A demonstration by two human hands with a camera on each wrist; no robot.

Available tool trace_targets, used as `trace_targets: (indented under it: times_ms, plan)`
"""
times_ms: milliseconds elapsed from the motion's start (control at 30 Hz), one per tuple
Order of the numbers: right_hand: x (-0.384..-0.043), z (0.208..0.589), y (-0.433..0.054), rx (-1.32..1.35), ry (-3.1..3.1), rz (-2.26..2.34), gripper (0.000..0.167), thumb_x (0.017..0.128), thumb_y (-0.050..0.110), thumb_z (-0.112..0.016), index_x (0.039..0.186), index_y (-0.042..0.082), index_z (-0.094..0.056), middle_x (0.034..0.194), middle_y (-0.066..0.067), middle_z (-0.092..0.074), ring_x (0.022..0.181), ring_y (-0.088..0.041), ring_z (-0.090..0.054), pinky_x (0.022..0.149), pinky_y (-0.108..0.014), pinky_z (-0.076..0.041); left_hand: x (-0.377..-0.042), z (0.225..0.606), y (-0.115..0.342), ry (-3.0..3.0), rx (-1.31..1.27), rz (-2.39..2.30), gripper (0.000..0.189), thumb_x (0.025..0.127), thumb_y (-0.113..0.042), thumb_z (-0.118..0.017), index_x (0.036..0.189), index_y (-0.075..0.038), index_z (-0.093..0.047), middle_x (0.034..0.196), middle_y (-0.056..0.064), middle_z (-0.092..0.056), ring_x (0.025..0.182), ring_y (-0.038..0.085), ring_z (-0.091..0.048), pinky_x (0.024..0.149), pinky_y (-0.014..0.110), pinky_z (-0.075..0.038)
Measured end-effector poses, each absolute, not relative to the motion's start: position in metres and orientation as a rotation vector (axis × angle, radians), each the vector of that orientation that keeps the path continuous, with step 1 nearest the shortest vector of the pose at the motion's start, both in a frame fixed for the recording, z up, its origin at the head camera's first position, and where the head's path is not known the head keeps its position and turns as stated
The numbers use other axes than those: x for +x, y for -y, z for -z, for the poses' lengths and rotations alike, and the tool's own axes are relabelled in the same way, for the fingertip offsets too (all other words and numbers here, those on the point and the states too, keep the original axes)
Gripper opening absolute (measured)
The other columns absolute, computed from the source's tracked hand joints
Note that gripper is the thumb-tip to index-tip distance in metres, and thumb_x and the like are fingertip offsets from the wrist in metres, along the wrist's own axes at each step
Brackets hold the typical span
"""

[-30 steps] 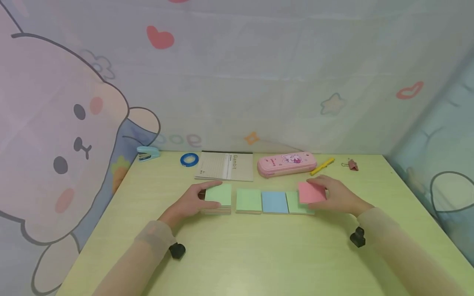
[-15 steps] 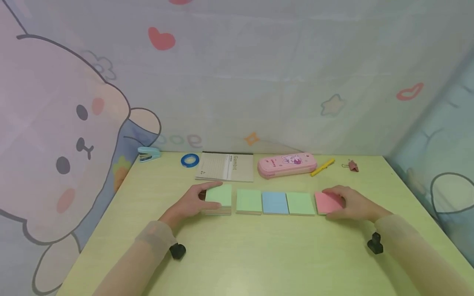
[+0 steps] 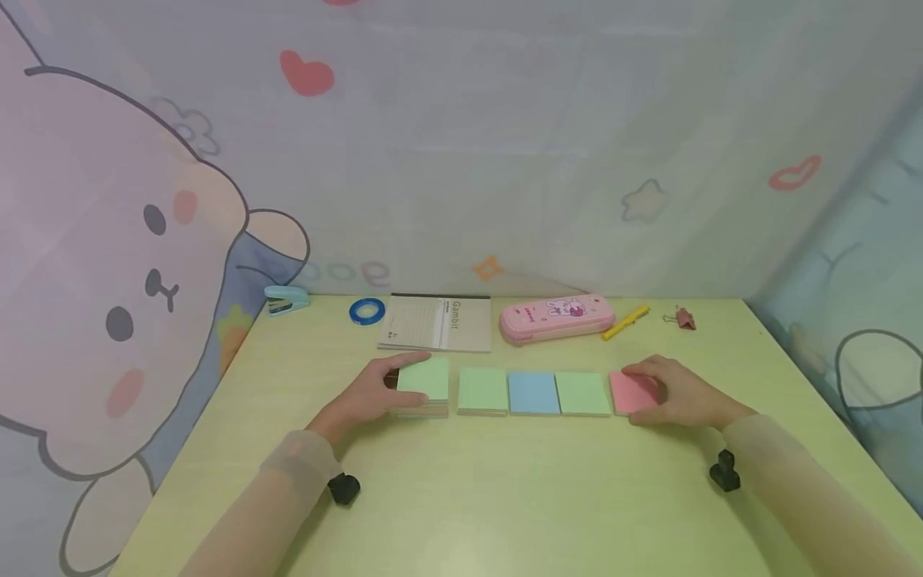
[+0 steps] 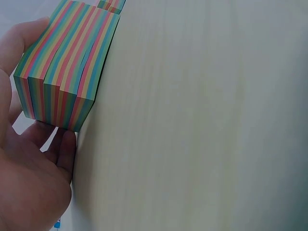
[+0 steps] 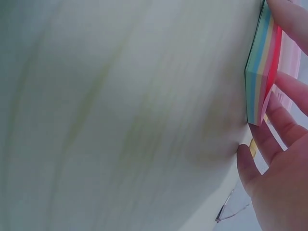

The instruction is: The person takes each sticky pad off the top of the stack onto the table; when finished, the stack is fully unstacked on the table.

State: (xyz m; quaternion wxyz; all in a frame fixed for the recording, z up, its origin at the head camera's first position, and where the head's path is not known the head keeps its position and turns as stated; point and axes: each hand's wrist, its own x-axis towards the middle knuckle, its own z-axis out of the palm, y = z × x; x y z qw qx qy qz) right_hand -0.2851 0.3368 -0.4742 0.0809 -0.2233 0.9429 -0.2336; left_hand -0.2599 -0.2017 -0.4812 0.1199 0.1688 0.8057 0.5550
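Several sticky note pads line up across the table. At the left end, my left hand (image 3: 364, 394) grips the sides of a tall stack of sticky note pads (image 3: 425, 381) topped with green; its striped layers show in the left wrist view. To its right lie a green-topped pad (image 3: 483, 390), a blue-topped pad (image 3: 534, 393) and another green-topped pad (image 3: 582, 393). At the right end, my right hand (image 3: 681, 394) holds a pink-topped sticky note pad (image 3: 634, 393) between thumb and fingers. In the right wrist view that thin pad (image 5: 260, 72) sits flat on the table.
Behind the row, from left to right, lie a light blue stapler (image 3: 286, 300), a blue tape roll (image 3: 367, 311), a notebook (image 3: 436, 323), a pink pencil case (image 3: 557, 317), a yellow pen (image 3: 625, 322) and a binder clip (image 3: 682, 319). A printed cloth (image 3: 505, 160) hangs behind the table.
My right hand has carried the pink-topped pad from above the right green-topped pad rightward and down onto the table beside it. My left hand stays on the stack.
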Motion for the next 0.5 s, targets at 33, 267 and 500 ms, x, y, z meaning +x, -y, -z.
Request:
trace_targets:
  times_ms: [33,267,500]
  plan:
    - [-0.2853,0.4738,-0.3359,-0.661,-2.817,0.7,0.086,0.079,0.051,-0.09,0.147,0.009,-0.058,0.142,-0.017,-0.056,0.13,-0.038,-0.05,0.108,-0.068,-0.042,-0.2599,0.481,0.2019,-2.351,0.499,-1.624,0.072,0.091,-0.017,-0.084,0.156,-0.018,-0.053,0.125,0.009,-0.069,0.105,0.021,-0.064,0.091,0.029,-0.055]
    - [-0.2846,0.4722,-0.331,-0.659,-2.804,0.699,0.085,0.079,0.05,-0.09,0.148,0.011,-0.059,0.146,-0.018,-0.054,0.134,-0.041,-0.046,0.109,-0.072,-0.039,-0.2589,0.4798,0.2015,-2.349,0.51,-1.63,0.071,0.092,-0.014,-0.084,0.156,-0.017,-0.053,0.123,0.01,-0.069,0.103,0.022,-0.064,0.087,0.028,-0.055]
    - [-0.2855,0.4722,-0.329,-0.674,-2.803,0.674,0.083,0.08,0.049,-0.09,0.148,0.013,-0.058,0.147,-0.018,-0.053,0.134,-0.042,-0.045,0.109,-0.073,-0.039,-0.2593,0.4806,0.2022,-2.35,0.51,-1.628,0.072,0.092,-0.015,-0.084,0.156,-0.016,-0.052,0.124,0.01,-0.069,0.104,0.022,-0.064,0.088,0.028,-0.055]
